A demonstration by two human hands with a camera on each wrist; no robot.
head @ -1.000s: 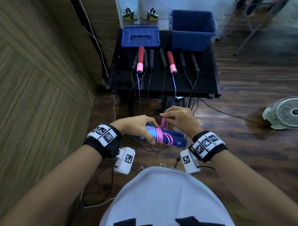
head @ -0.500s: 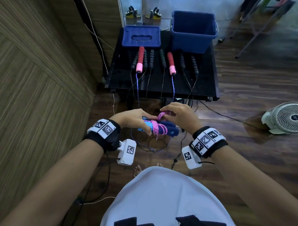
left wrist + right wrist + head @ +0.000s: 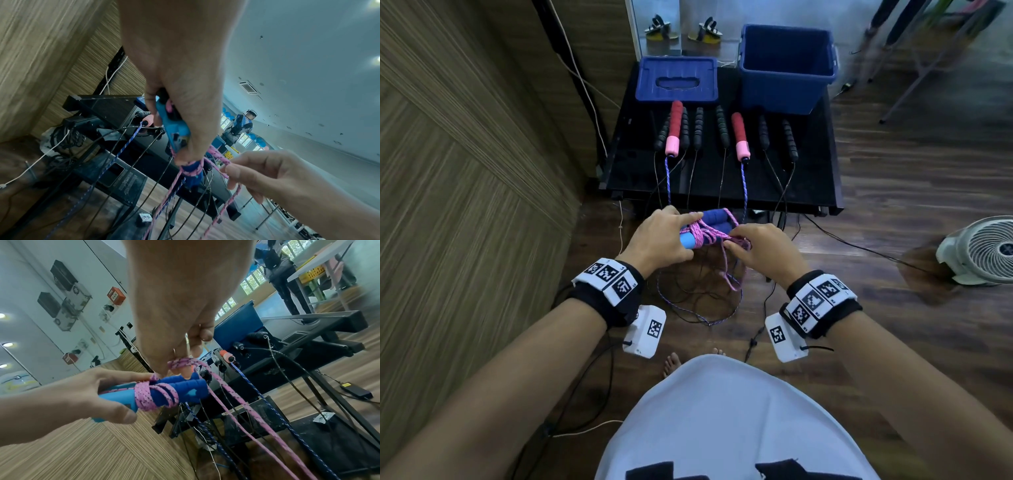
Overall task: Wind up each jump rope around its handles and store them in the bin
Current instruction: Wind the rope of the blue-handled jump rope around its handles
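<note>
A black desk (image 3: 811, 178) carried an open blue bin (image 3: 787, 68) at its far right, a blue lid (image 3: 677, 80) beside it, and a row of black and red-pink handles (image 3: 739, 137) whose cords trailed over the near edge to the floor. In front of the desk, the left hand (image 3: 657, 240) gripped a pair of blue handles (image 3: 180, 386) held side by side, several pink turns already round them. The right hand (image 3: 760, 250) pinched the pink rope (image 3: 232, 402) just beside the handles, the loose length hanging down.

wrists: black bands (image 3: 616, 301), black-white square markers | white camera boxes (image 3: 645, 331) | white garment (image 3: 726, 421)
</note>
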